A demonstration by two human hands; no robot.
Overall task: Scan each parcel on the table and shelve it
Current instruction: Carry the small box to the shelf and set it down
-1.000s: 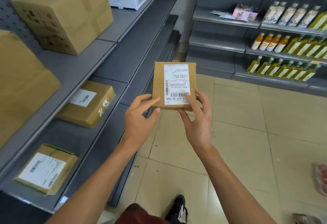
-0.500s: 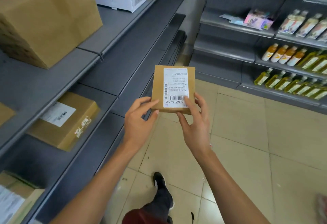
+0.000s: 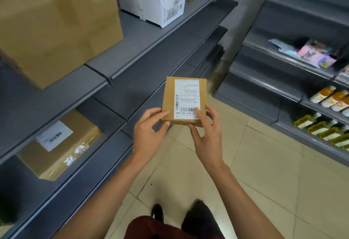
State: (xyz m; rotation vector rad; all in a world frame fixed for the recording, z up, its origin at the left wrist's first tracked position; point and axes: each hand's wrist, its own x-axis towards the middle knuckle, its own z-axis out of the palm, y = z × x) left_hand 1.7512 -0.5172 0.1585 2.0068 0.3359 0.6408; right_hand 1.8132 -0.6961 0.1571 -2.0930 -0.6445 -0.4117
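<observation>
My left hand [image 3: 151, 131] and right hand [image 3: 206, 134] pinched the near end of the small flat brown cardboard parcel [image 3: 184, 100]; its long axis ran near-to-far, white label facing up.

six parcels [image 3: 184, 100], two hands [image 3: 151, 131].

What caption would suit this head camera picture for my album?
Both hands, left and right, hold a small labelled parcel beside grey shelves of boxes.
</observation>
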